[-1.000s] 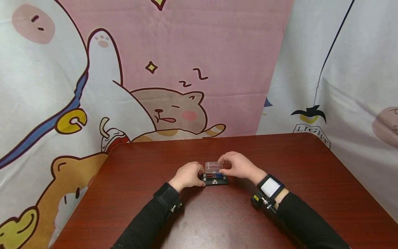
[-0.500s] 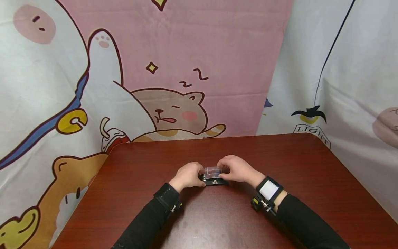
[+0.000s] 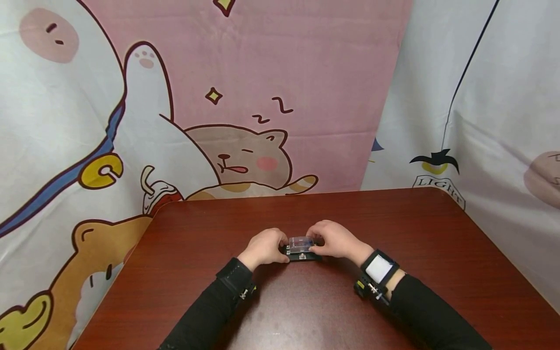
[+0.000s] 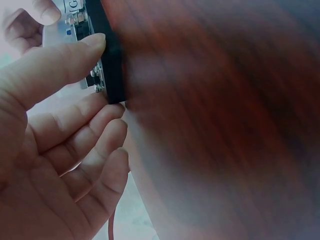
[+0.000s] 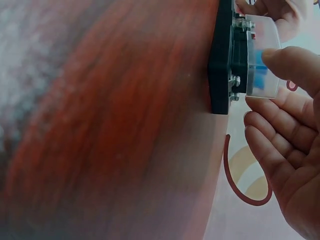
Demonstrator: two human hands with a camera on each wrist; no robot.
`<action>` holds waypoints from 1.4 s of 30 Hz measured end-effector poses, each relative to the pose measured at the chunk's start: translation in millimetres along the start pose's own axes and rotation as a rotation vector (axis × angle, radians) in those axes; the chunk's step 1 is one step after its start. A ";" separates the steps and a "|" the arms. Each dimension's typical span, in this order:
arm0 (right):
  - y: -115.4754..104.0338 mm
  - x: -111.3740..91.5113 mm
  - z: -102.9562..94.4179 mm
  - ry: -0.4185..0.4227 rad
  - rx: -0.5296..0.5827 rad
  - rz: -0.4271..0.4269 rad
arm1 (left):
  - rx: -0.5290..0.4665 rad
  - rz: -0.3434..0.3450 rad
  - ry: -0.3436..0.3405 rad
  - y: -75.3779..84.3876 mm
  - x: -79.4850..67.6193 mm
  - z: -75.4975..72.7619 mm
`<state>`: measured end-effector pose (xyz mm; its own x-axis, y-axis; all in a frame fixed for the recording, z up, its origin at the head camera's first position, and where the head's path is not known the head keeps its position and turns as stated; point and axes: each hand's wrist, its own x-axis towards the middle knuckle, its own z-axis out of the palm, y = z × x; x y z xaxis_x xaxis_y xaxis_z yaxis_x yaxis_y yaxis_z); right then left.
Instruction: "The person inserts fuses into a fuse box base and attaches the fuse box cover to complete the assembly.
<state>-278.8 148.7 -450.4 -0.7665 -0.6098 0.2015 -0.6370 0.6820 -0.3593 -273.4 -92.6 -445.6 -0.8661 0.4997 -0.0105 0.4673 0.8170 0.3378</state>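
Note:
A black fuse block (image 3: 303, 257) lies on the table with a clear plastic cover (image 3: 301, 244) over its top. My left hand (image 3: 264, 246) grips the block's left end; in the left wrist view its thumb presses on the long side of the black base (image 4: 114, 75). At the opposite end, my right hand (image 3: 336, 239) pinches the cover between thumb and fingers. The right wrist view has the cover (image 5: 267, 37) seated along the base, with blue showing through it under the thumb. Metal screw terminals (image 5: 235, 81) stick out beside the cover.
The reddish-brown wooden table (image 3: 280, 311) spreads around both hands. Behind it hangs a cartoon-printed cloth (image 3: 306, 73). Each wrist wears a black strap with a small camera device (image 3: 367, 286).
My right hand has lowered the clear cover from above the fuses down onto the block, shifting it slightly right at the end. My left hand has kept its grip on the base.

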 end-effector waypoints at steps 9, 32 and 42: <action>2.5 -0.7 1.1 -0.004 -0.012 -0.004 | -0.007 -0.003 0.000 0.9 0.0 -0.4; -7.0 3.1 -7.9 -0.025 -0.063 -0.047 | -0.001 0.006 0.007 0.6 -0.2 -2.2; -7.8 3.8 -3.8 -0.043 -0.116 -0.032 | -0.017 -0.001 0.005 3.1 -2.1 -1.5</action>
<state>-277.1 142.5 -443.4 -0.7429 -0.6472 0.1710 -0.6683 0.7024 -0.2450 -270.3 -91.6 -443.2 -0.8675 0.4973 -0.0059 0.4635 0.8126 0.3534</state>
